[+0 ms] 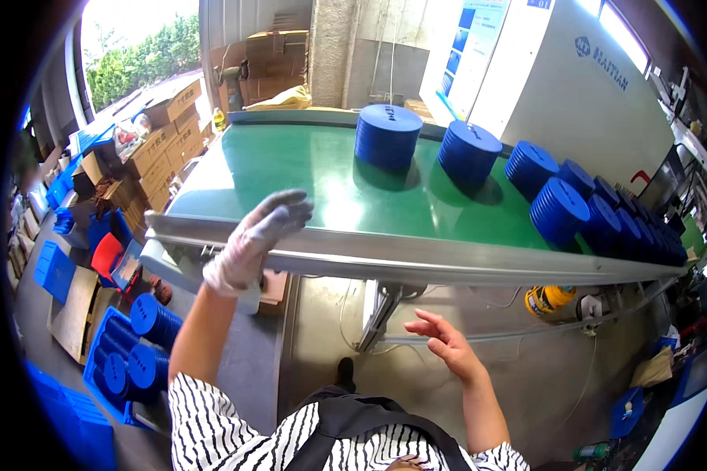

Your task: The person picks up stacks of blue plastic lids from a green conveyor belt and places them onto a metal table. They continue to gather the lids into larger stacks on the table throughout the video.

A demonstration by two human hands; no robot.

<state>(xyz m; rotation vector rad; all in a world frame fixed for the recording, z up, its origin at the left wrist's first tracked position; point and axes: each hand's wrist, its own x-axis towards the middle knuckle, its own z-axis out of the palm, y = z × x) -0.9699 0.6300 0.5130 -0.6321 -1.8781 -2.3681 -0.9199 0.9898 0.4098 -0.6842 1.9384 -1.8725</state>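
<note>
My left hand (255, 239), in a pale work glove smudged grey at the fingertips, is raised by the near edge of a green conveyor belt (291, 161). Its fingers stretch out toward the belt and hold nothing. Bare and lower down, my right hand (448, 345) hangs in front of the conveyor's metal side rail (416, 255), fingers apart, with nothing in it. On the belt, a stack of round blue discs (386, 141) stands nearest to my left hand. A second blue stack (469, 153) is just right of it. Several more stacks (558, 212) crowd the belt's right end.
At lower left, a blue crate (94, 365) holds more blue disc stacks (148, 367). Cardboard boxes (165, 141) are piled beyond the belt's left end. A large white machine (581, 94) rises behind the belt. Under the conveyor stands a yellow container (548, 300).
</note>
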